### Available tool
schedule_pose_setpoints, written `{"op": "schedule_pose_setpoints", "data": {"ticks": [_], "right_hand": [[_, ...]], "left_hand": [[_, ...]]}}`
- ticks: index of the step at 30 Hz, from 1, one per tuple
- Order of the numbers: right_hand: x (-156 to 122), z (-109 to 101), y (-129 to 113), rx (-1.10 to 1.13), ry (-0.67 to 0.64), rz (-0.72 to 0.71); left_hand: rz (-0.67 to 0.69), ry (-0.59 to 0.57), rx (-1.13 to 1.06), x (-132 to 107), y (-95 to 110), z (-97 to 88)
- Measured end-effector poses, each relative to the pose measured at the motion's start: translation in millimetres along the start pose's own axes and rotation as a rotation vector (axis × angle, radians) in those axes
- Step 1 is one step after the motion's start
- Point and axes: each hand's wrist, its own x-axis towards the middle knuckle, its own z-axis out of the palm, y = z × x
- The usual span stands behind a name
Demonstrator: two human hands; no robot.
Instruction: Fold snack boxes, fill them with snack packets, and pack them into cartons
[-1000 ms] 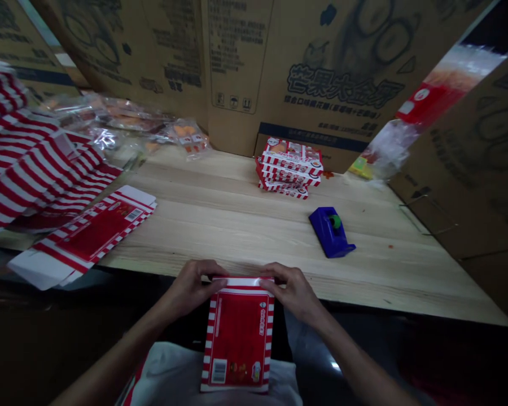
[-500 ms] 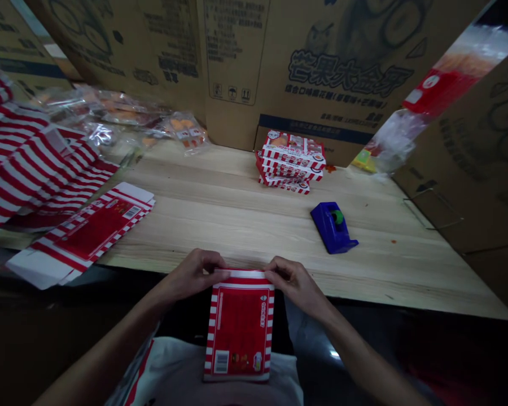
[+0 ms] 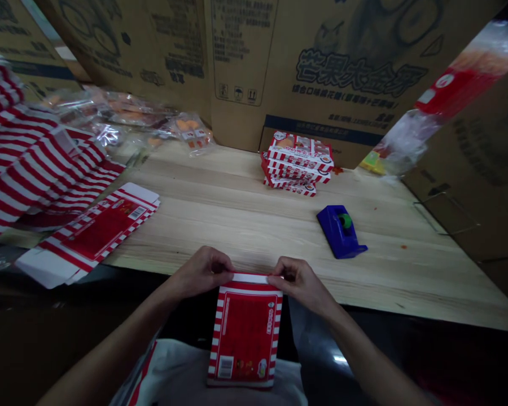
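Observation:
A red-and-white striped cardboard box (image 3: 246, 332) hangs upright over my lap at the table's front edge, its printed side with a barcode facing me. My left hand (image 3: 203, 272) pinches the left corner of its white top flap between thumb and fingers. At the right corner of that flap, my right hand (image 3: 300, 282) pinches in the same way. The fingers curl behind the flap, so its far side is hidden. Ahead and to the right of my right hand, a blue tape dispenser (image 3: 336, 234) with a green core stands on the table.
Several filled striped boxes (image 3: 298, 160) are stacked at the back. A flattened box (image 3: 105, 228) lies at the left, beside a heap of striped cartons (image 3: 34, 146). Clear candy packets (image 3: 192, 134) lie behind. Large cardboard cartons (image 3: 237, 62) wall the back of the wooden table (image 3: 220, 197).
The view has shifted slightly, so everything sits a little further right. Both hands still pinch the box's top flap, with only a small change in the finger positions.

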Motion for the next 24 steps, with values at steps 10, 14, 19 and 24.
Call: {"op": "schedule_pose_setpoints", "data": {"ticks": [10, 14, 19, 24], "right_hand": [[-7.8, -7.6, -2.2, -0.164, -0.028, -0.120], [-20.9, 4.3, 6.9, -0.099, 0.091, -0.202], [-31.8, 20.9, 23.5, -0.061, 0.274, -0.220], [-41.9, 34.4, 35.1, -0.080, 0.341, -0.248]], "left_hand": [[0.263, 0.141, 0.238, -9.3, 2.9, 21.0], [0.281, 0.226, 0.155, -14.2, -12.2, 30.6], [0.262, 0.378, -0.010, -15.5, -21.6, 53.9], [0.243, 0.419, -0.099, -15.6, -24.2, 72.4]]}}
